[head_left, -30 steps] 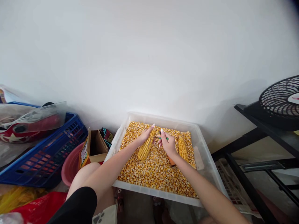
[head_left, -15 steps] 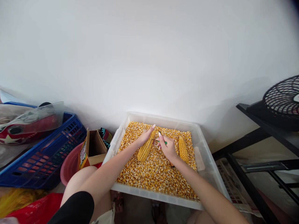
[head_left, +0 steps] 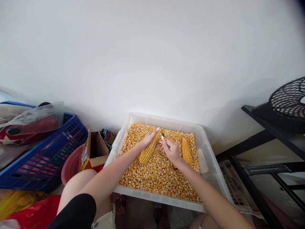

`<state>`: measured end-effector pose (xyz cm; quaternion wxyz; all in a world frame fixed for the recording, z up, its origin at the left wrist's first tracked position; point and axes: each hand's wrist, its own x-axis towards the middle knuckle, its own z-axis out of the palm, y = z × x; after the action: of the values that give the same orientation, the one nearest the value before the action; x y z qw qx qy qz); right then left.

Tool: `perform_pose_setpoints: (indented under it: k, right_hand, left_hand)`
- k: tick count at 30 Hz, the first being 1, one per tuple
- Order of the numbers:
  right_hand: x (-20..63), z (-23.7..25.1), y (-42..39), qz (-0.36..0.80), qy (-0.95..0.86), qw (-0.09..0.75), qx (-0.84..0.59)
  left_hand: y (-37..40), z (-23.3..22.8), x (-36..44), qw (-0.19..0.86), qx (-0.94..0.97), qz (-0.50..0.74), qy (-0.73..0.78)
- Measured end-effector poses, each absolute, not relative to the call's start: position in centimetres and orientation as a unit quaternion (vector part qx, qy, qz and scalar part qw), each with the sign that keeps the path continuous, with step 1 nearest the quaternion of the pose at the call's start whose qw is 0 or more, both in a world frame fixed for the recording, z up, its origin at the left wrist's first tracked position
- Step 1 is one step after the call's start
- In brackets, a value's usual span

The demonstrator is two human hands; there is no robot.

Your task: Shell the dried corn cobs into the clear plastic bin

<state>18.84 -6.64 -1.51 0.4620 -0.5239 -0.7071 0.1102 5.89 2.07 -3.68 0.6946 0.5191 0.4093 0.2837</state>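
My left hand (head_left: 150, 137) is closed around the upper part of an ear of corn (head_left: 147, 154), which slants over the loose corn kernels (head_left: 152, 181). In my right hand (head_left: 171, 149) is a thin tool with a green handle (head_left: 169, 146); its slim shaft points at the side of the ear. Fingers cover most of the tool, so its exact kind is unclear. A second ear of corn (head_left: 186, 151) lies on the kernels, just right of my right hand. Something orange, partly hidden, shows beneath my right wrist.
The kernels fill a translucent plastic bin (head_left: 206, 159) against a white wall. Leftward are an open cardboard box (head_left: 97, 151), a pink basin (head_left: 69, 165) and a blue crate (head_left: 40, 168) with bagged items. At right, a black fan (head_left: 289, 100) sits on a black metal frame (head_left: 247, 187).
Both hands keep their grip on the ear and the tool. My right hand has shifted only slightly beside the ear, and the whole view has moved a little.
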Motion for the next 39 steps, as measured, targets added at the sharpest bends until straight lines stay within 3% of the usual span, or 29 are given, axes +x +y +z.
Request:
perform_pose_setpoints:
  k: [10, 18, 23, 32, 36, 39]
  right_hand:
    - [18.7, -1.8, -6.7, 0.162, -0.672, 0.483, -0.537]
    - [18.6, -3.0, -7.0, 0.111, -0.653, 0.496, -0.561]
    - [18.5, -2.7, -6.8, 0.166, -0.651, 0.499, -0.547]
    - [19.2, -1.5, -6.0, 0.43, -0.465, 0.534, -0.56]
    - [19.5, -1.5, -6.0, 0.484, -0.491, 0.485, -0.538]
    - [19.9, -1.4, -6.1, 0.46, -0.555, 0.435, -0.54]
  left_hand:
    - [2.0, -4.1, 6.0, 0.678, 0.547, 0.292, 0.394]
    - [1.0, -3.0, 6.9, 0.497, 0.682, 0.275, 0.46]
    - [1.1, -3.2, 6.5, 0.576, 0.629, 0.28, 0.441]
    - [2.0, -3.6, 5.8, 0.65, 0.556, 0.289, 0.43]
    - [2.4, -3.4, 5.4, 0.66, 0.537, 0.326, 0.412]
    - [2.4, -2.7, 5.0, 0.659, 0.537, 0.347, 0.395]
